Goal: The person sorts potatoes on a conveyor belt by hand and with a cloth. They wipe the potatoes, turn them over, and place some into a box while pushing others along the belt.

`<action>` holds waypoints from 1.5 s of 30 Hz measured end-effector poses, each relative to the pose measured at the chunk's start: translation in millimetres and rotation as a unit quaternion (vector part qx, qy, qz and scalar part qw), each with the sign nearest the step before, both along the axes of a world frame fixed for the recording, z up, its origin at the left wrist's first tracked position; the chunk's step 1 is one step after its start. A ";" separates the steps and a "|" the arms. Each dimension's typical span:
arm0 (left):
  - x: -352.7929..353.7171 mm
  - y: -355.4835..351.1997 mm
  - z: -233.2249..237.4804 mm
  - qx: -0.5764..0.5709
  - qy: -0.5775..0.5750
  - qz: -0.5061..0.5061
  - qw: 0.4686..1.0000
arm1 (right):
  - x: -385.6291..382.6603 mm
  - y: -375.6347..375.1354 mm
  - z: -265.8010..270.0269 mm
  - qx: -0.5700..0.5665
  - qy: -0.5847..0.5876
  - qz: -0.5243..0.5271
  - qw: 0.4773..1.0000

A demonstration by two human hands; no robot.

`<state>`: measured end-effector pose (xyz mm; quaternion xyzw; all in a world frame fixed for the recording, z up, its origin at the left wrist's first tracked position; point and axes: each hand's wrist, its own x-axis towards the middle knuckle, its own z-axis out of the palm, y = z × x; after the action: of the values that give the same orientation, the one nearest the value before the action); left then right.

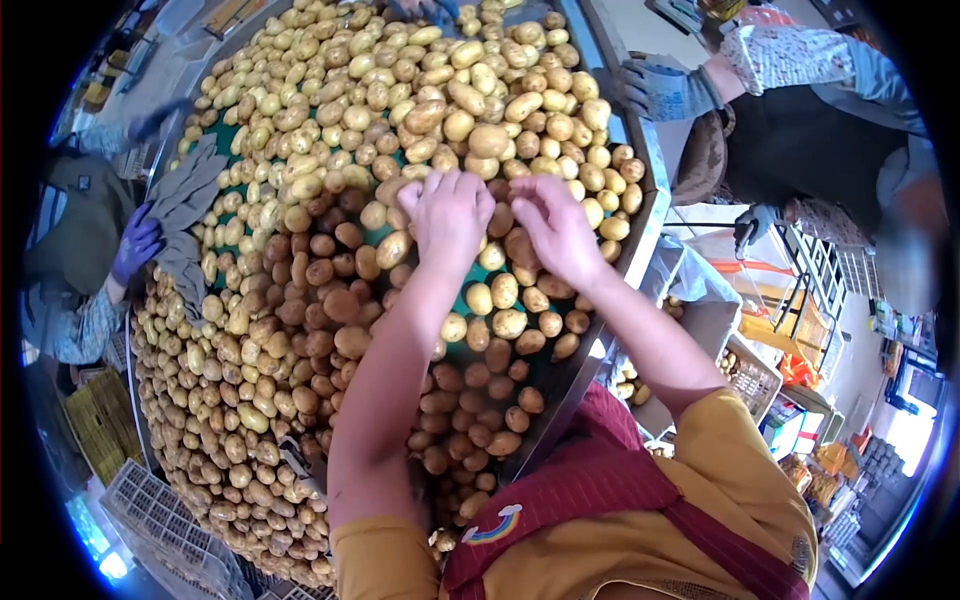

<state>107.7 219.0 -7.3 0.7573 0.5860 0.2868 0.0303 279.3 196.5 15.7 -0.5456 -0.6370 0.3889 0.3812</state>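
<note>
A wide heap of potatoes point(340, 80) covers a large sorting table with a metal rim point(655, 205). Both of my bare hands are over the heap near its middle. My left hand point(450, 212) has its fingers curled down among potatoes, and whatever lies under them is hidden. Just to the right, my right hand point(553, 222) is bent with its fingers curled beside a brown potato point(520, 248); its grip is unclear. Between and below the hands, patches of green surface point(460, 352) show among the potatoes.
At the left, a co-worker's purple-gloved hand point(136, 243) is beside a grey cloth point(188, 210). Another person's gloved hand point(665, 90) rests at the right rim. A gloved hand point(425, 8) shows at the top. Crates point(165, 510) stand lower left; a basket point(750, 380) stands right.
</note>
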 end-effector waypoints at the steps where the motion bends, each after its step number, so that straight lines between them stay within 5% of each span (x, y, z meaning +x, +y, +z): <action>1: 7.1 -10.0 14.6 0.046 -0.027 -0.010 0.999 | -3.1 -11.0 11.1 -0.113 0.170 0.007 0.979; 2: 10.4 -25.8 26.7 0.008 -0.039 -0.054 0.998 | -5.7 -20.8 20.9 -0.223 0.333 0.014 0.916; 4: 18.2 -49.6 21.0 -0.046 -0.036 -0.057 0.997 | -5.2 -33.4 32.3 -0.316 0.355 0.010 0.880; 8: -6.4 -69.0 7.5 -0.093 -0.204 0.045 0.973 | 13.0 -38.6 13.2 -0.294 0.264 0.022 0.919; 9: -20.6 -72.3 1.2 -0.102 -0.291 0.048 0.950 | 20.6 -38.5 -9.0 -0.193 0.211 0.009 0.958; 16: -81.8 -119.7 25.7 -0.087 -0.073 0.072 0.991 | 26.8 -17.4 8.4 -0.014 -0.038 0.068 0.997; 18: -80.4 -132.6 33.1 -0.111 -0.008 0.017 0.994 | 2.0 -10.6 11.1 0.188 -0.208 0.117 0.953; 21: -71.5 -142.9 30.0 -0.174 0.124 -0.074 0.974 | -33.8 -8.9 -12.3 0.171 -0.362 0.174 0.900; 28: -76.6 -128.4 20.7 -0.160 0.095 -0.027 0.982 | 19.2 -20.8 19.7 -0.002 -0.099 0.062 0.993; 34: -27.1 -45.5 35.2 -0.106 0.113 -0.186 0.970 | 107.2 14.3 22.6 -0.038 -0.225 -0.063 0.972; 38: -9.5 32.7 5.0 -0.066 0.261 -0.225 0.936 | 101.4 49.8 1.1 0.180 -0.291 0.088 0.936; 43: -27.2 105.8 14.7 -0.047 0.308 -0.167 0.935 | 82.9 126.9 -26.2 0.176 -0.287 0.192 0.922; 44: -32.0 120.7 26.9 -0.169 0.328 -0.144 0.918 | 77.1 146.9 -32.2 0.191 -0.287 0.193 0.919; 45: -41.7 133.7 15.1 -0.084 0.298 -0.144 0.940 | 71.5 164.6 -35.0 0.218 -0.306 0.168 0.911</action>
<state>66.0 352.6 7.8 0.8790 0.4749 -0.0093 -0.0413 350.8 361.2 -19.3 -0.4264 -0.8736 0.1125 0.2059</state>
